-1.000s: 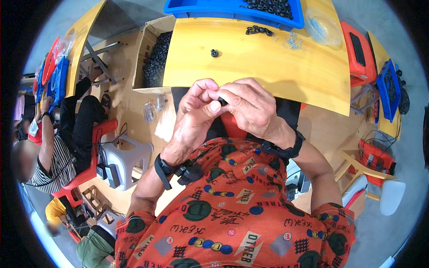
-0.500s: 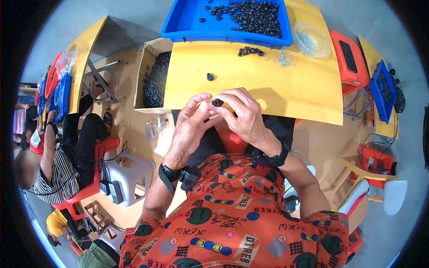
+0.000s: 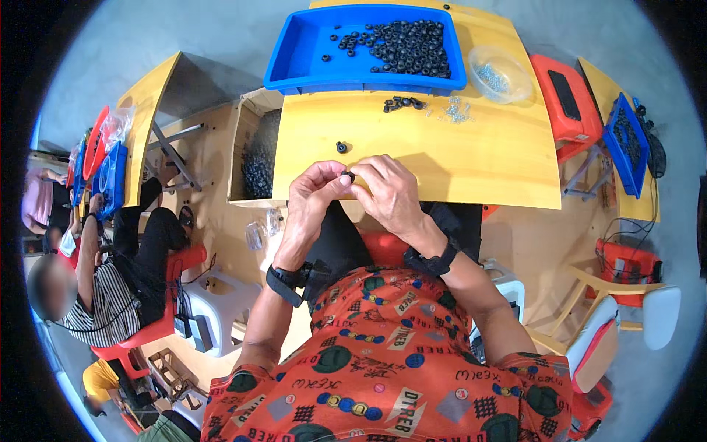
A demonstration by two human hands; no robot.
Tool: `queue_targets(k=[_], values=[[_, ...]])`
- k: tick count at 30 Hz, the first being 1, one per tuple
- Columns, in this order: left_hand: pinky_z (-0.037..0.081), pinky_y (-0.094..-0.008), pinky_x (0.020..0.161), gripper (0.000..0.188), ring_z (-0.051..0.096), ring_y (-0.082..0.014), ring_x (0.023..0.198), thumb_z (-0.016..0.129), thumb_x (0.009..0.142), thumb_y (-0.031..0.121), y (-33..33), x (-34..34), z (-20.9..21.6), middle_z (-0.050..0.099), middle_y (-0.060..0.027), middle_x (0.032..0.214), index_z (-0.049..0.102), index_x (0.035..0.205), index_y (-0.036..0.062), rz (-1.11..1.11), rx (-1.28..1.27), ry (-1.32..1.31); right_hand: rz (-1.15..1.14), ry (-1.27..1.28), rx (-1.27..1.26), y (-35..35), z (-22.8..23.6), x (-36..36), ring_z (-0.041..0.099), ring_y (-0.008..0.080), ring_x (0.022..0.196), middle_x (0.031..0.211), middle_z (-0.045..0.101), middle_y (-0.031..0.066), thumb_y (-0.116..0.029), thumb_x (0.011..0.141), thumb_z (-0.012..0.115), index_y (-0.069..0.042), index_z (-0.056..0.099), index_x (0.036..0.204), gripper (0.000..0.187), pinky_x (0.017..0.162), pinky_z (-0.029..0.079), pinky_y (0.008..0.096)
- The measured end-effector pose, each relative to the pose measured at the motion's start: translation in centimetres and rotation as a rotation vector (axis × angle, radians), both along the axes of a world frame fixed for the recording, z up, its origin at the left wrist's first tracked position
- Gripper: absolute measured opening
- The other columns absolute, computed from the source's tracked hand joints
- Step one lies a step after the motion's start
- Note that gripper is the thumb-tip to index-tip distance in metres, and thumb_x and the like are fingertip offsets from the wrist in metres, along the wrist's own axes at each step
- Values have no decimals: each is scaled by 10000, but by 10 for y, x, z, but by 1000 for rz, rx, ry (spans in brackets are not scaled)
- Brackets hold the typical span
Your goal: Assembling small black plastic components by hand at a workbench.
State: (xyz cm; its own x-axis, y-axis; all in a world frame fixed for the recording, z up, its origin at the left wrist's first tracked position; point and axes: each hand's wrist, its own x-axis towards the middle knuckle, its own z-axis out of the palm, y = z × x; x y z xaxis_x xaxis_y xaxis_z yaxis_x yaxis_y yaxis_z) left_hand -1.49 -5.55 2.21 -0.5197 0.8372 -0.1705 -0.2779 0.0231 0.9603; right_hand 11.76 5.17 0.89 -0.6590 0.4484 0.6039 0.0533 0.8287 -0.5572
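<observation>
A small round black plastic part is pinched between the fingertips of both hands, just above the near edge of the yellow table. My left hand is closed, thumb and forefinger on the part's left side. From the other side my right hand grips it with bent fingers, which partly hide it. A single black ring-shaped part lies on the table just beyond my fingers. Farther off are a little heap of black pieces and scattered small silvery pieces.
At the table's far side stands a blue tray with many black rings. Right of it is a clear bowl of small silvery pieces. An open cardboard box of black parts adjoins the table's left. A seated person in stripes works at left.
My hands have drawn closer together, and the left fingertips now close on the black part beside the right ones. The view has tilted, so the table and tray sit lower in the picture.
</observation>
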Motion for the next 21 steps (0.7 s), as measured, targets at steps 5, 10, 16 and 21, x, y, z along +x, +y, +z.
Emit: queue_targets(k=[5, 10, 16, 21], values=[[534, -270, 750, 165, 659, -136, 788, 663, 894, 35, 23, -27, -2, 703, -61, 913, 688, 1054, 0, 180, -203, 536, -65, 17, -39, 8, -5, 5, 620, 310, 883, 935, 628, 118, -186, 823, 728, -23, 648, 995, 250, 772, 508, 413], [539, -361, 720, 195, 676, -259, 766, 673, 868, 67, 39, -37, -23, 696, -141, 902, 692, 1052, 8, 168, -127, 1097, -128, -50, -84, 16, -19, 22, 618, 325, 916, 992, 647, 131, -146, 843, 702, -14, 652, 1029, 233, 813, 509, 420], [512, -417, 796, 198, 614, -326, 941, 718, 846, 146, 46, -12, -14, 651, -124, 1019, 719, 1025, 63, 154, -157, 1385, -136, -11, -102, 14, -33, 24, 618, 332, 983, 1028, 656, 139, -93, 853, 683, -16, 663, 1060, 222, 854, 514, 412], [512, -409, 782, 184, 603, -316, 907, 717, 829, 140, 45, -23, -25, 645, -101, 1031, 729, 1003, 79, 105, -129, 1487, -115, -9, -136, 15, -32, 28, 622, 326, 977, 1021, 655, 136, -84, 851, 685, -24, 663, 1061, 219, 844, 518, 414]])
